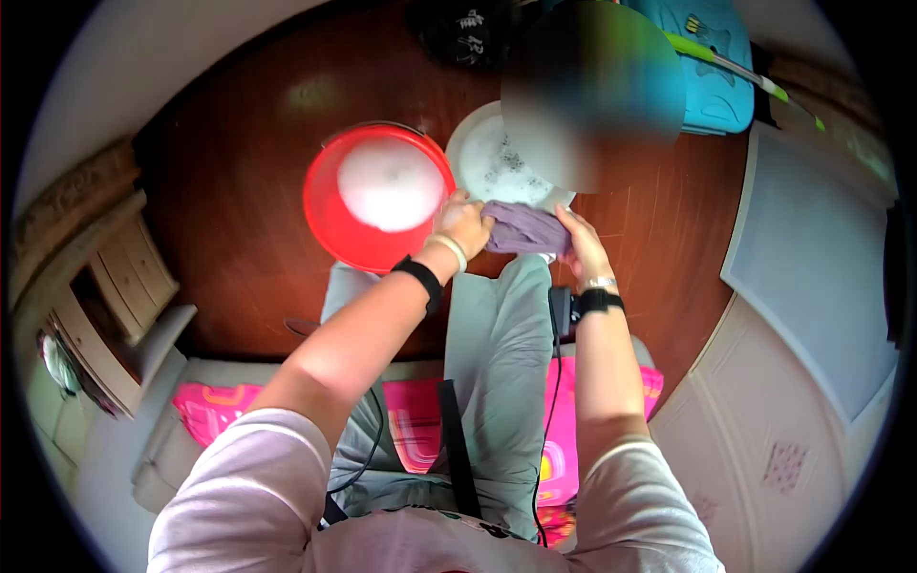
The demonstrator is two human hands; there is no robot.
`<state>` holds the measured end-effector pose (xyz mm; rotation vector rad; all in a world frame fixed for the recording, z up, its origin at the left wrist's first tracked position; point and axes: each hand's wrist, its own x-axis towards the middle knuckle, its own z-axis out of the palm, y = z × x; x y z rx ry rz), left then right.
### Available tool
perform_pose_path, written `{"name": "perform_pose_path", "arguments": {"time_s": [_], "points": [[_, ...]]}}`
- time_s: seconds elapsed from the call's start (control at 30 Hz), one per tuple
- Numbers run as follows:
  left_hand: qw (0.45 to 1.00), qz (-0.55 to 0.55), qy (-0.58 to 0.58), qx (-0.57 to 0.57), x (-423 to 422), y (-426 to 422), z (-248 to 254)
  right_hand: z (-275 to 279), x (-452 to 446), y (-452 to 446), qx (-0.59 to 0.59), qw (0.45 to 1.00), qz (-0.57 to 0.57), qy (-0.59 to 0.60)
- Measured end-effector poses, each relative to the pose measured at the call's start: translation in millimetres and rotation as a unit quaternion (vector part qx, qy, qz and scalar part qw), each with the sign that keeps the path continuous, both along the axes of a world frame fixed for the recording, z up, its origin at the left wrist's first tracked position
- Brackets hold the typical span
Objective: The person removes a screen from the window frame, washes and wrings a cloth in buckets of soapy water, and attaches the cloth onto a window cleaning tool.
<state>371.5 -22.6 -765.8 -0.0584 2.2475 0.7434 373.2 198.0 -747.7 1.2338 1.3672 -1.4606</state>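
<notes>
A purple cloth [527,228], bunched lengthwise, is stretched between my two hands above my knees. My left hand [462,227] is closed on its left end, close to the rim of the red bucket [323,205]. My right hand [585,244] grips the other end, thumb on the near side; part of its fingers is hidden behind the cloth. White foam [382,191] fills much of the bucket. Just beyond the cloth stands a white basin [460,143] holding sudsy water, its right part covered by a blurred patch.
Reddish-brown wooden floor [239,220] surrounds the bucket. At the far right are a light-blue suitcase [721,95] and a green-and-grey pole [740,69]. A black bag [463,33] lies at the back. A cable [551,430] runs down from my right wrist.
</notes>
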Motion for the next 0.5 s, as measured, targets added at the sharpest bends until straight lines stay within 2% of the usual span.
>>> {"name": "perform_pose_path", "arguments": {"time_s": [0.03, 0.1, 0.17, 0.23, 0.3, 0.33, 0.37, 0.4, 0.43, 0.47, 0.5], "points": [[0.998, 0.044, -0.033, 0.027, 1.0, 13.5, -18.4, -28.1, -1.6, 11.9, 0.013, 1.0, -0.004, 0.002], [0.983, 0.122, -0.103, 0.086, -0.8, 31.8, -52.9, -67.0, -14.6, 34.6, 0.035, 0.997, 0.074, -0.016], [0.968, 0.202, -0.128, 0.075, 11.2, 50.0, -105.5, -121.5, -22.1, 55.6, 0.069, 0.982, 0.167, -0.052], [0.959, 0.266, -0.091, 0.028, 23.8, 66.7, -157.2, -165.7, -29.0, 67.3, 0.017, 0.978, 0.207, -0.002], [0.85, 0.455, -0.241, 0.112, 5.4, 69.9, -165.6, -192.1, -48.2, 72.3, 0.056, 0.967, 0.242, -0.052], [0.749, 0.583, -0.278, 0.152, 5.4, 74.9, -175.0, -210.1, -53.9, 77.4, 0.088, 0.952, 0.287, -0.064], [0.682, 0.654, -0.305, 0.121, 1.1, 79.5, -179.3, -228.6, -60.5, 82.9, 0.123, 0.933, 0.33, -0.071], [0.664, 0.654, -0.337, 0.13, 6.0, 76.8, -203.4, -249.3, -65.0, 84.0, 0.212, 0.853, 0.475, -0.048], [0.649, 0.651, -0.367, 0.141, 9.7, 73.9, -227.4, -268.6, -61.1, 84.6, 0.256, 0.798, 0.544, 0.044], [0.794, 0.557, -0.241, 0.035, 17.9, 81.9, -247.9, -280.8, -54.4, 78.0, 0.294, 0.73, 0.602, 0.136], [0.893, 0.43, -0.108, -0.076, 23.7, 94.0, -260.0, -282.9, -45.4, 67.3, 0.324, 0.65, 0.65, 0.224]]}}
